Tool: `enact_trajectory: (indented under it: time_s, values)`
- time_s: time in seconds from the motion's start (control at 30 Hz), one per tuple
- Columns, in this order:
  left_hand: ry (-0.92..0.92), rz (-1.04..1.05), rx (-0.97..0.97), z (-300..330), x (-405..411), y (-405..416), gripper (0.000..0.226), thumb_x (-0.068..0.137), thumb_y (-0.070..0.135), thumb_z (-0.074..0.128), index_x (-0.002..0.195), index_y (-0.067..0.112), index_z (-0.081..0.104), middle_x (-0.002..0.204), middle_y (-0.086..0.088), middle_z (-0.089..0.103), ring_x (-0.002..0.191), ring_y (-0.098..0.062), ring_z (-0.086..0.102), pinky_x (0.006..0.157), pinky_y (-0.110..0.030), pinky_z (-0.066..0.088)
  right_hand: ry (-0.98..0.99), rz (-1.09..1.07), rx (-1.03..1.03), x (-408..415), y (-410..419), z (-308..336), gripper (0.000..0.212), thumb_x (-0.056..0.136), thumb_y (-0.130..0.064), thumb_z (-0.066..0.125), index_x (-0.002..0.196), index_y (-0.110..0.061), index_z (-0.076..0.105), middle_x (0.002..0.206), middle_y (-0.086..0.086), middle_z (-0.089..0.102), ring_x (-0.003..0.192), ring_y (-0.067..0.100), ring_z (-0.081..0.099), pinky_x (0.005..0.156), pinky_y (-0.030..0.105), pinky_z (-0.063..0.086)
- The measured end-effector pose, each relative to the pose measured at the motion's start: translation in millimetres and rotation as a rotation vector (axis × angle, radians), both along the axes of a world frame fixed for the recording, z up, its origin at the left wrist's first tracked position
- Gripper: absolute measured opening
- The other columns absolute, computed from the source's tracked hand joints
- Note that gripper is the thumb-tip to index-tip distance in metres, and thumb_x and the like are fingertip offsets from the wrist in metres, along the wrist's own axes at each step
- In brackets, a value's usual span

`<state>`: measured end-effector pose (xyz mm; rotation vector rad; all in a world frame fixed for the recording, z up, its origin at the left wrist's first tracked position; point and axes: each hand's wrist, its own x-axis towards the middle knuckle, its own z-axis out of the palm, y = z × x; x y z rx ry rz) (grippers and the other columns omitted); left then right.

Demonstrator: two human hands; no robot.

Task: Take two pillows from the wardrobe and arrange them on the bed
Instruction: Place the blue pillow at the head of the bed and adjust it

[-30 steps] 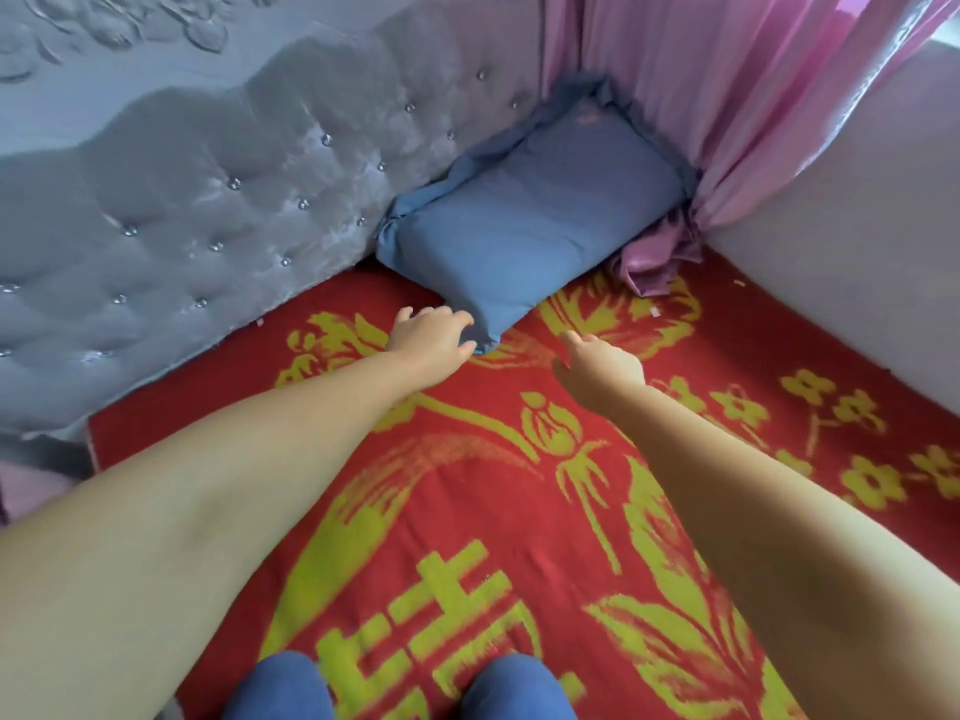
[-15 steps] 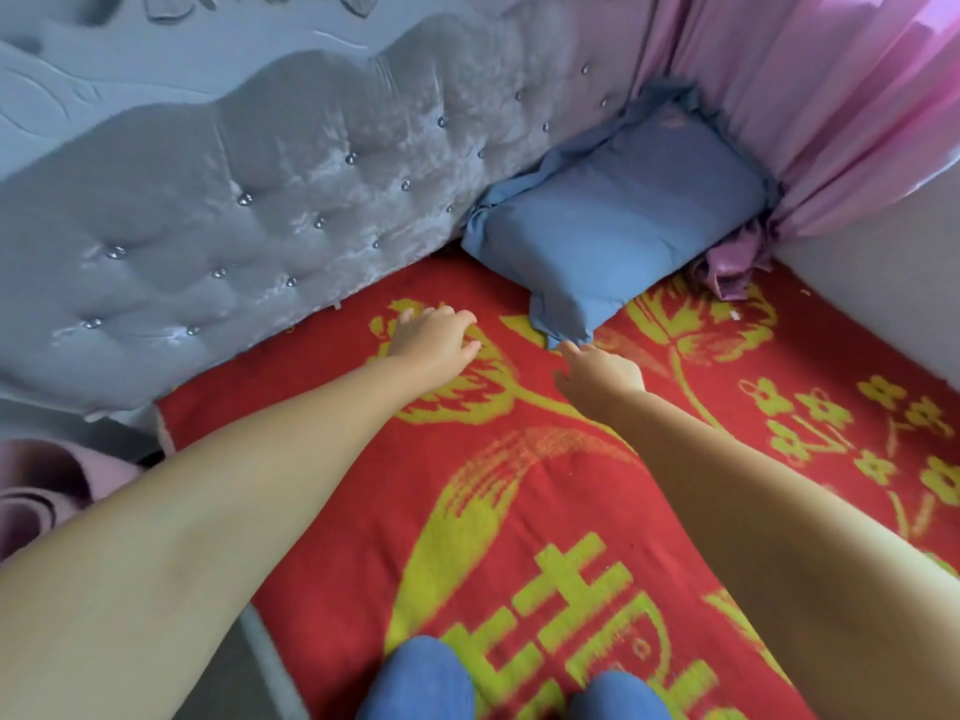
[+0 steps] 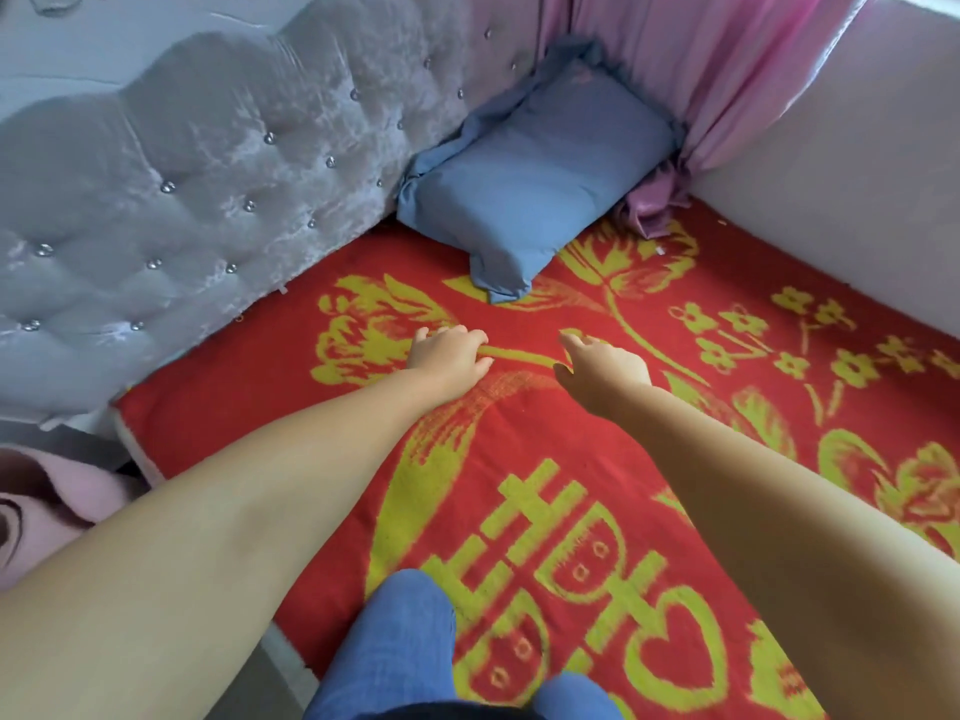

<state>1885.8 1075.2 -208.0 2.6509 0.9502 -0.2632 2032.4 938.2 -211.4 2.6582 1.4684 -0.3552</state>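
Blue pillow, red-yellow floral blanket

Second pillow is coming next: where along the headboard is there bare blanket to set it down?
Free: the red blanket between the blue pillow and the bed's left edge, along the grey headboard, just beyond the left hand and right hand. Crowded: the far right corner, where that pillow meets the pink curtain.

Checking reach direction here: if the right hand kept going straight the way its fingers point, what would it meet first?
Probably the near corner of the blue pillow; only red blanket lies between it and the right hand.
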Motion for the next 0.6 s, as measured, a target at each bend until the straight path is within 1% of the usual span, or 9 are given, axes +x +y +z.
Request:
enact_trajectory:
  time_s: [0.1,0.17,0.27,0.37,0.4,0.5,0.6]
  values:
    - [0.037,0.071,0.016,-1.6,-5.6,-40.8,0.039,0.094,0.038,0.043,0.128,0.020,0.052,0.127,-0.008,0.057,0.122,-0.028,0.049,0.109,-0.046,0.029,-0.019,0.086,0.037,4.9,-38.0,11.3,0.043,0.099,-0.038,0.037,0.136,-0.017,0.041,0.118,0.009,0.059,0.097,0.032,0.064,0.060,0.032,0.041]
    - [0.001,0.142,-0.005,1.5,-6.9,-67.2,0.039,0.095,0.039,0.043,0.127,0.020,0.052,0.127,-0.008,0.057,0.121,-0.028,0.050,0.108,-0.045,0.029,-0.023,0.132,0.029,4.7,-59.4,17.4,0.043,0.099,-0.038,0.037,0.136,-0.017,0.041,0.117,0.008,0.059,0.097,0.032,0.063,0.059,0.031,0.039]
    - [-0.086,0.213,-0.023,4.3,-15.2,-104.9,0.039,0.094,0.039,0.044,0.128,0.021,0.052,0.125,-0.006,0.059,0.118,-0.026,0.053,0.109,-0.045,0.028,-0.016,0.207,-0.041,-3.8,-82.1,22.7,0.041,0.099,-0.036,0.038,0.135,-0.016,0.042,0.113,0.008,0.060,0.094,0.031,0.063,0.056,0.031,0.039]
    - [-0.095,0.292,-0.048,-0.1,-45.7,-131.9,0.038,0.095,0.038,0.044,0.128,0.021,0.052,0.121,-0.005,0.059,0.115,-0.026,0.053,0.110,-0.046,0.027,-0.029,0.289,-0.058,-24.8,-89.7,25.0,0.039,0.099,-0.036,0.038,0.131,-0.014,0.044,0.095,0.005,0.056,0.077,0.026,0.058,0.046,0.026,0.034]
    - [-0.091,0.326,-0.049,-2.3,-59.5,-137.0,0.038,0.095,0.038,0.043,0.128,0.020,0.052,0.121,-0.006,0.059,0.114,-0.026,0.053,0.109,-0.045,0.028,-0.030,0.314,-0.055,-34.0,-89.5,25.5,0.039,0.099,-0.035,0.038,0.131,-0.014,0.044,0.094,0.004,0.055,0.074,0.025,0.057,0.044,0.025,0.033]
    - [-0.090,0.424,-0.035,-5.1,-108.9,-143.6,0.037,0.095,0.039,0.044,0.126,0.021,0.053,0.120,-0.005,0.059,0.113,-0.026,0.054,0.107,-0.045,0.030,-0.028,0.381,-0.058,-69.3,-85.2,26.3,0.038,0.100,-0.031,0.036,0.134,-0.016,0.042,0.107,0.006,0.059,0.081,0.027,0.061,0.045,0.025,0.033]
    - [-0.107,0.487,0.014,-5.2,-167.1,-140.5,0.037,0.094,0.040,0.045,0.125,0.021,0.054,0.121,-0.005,0.060,0.114,-0.027,0.055,0.105,-0.045,0.032,-0.024,0.423,-0.039,-118.3,-79.0,23.5,0.038,0.099,-0.030,0.038,0.134,-0.016,0.042,0.110,0.006,0.059,0.086,0.027,0.063,0.048,0.026,0.035]
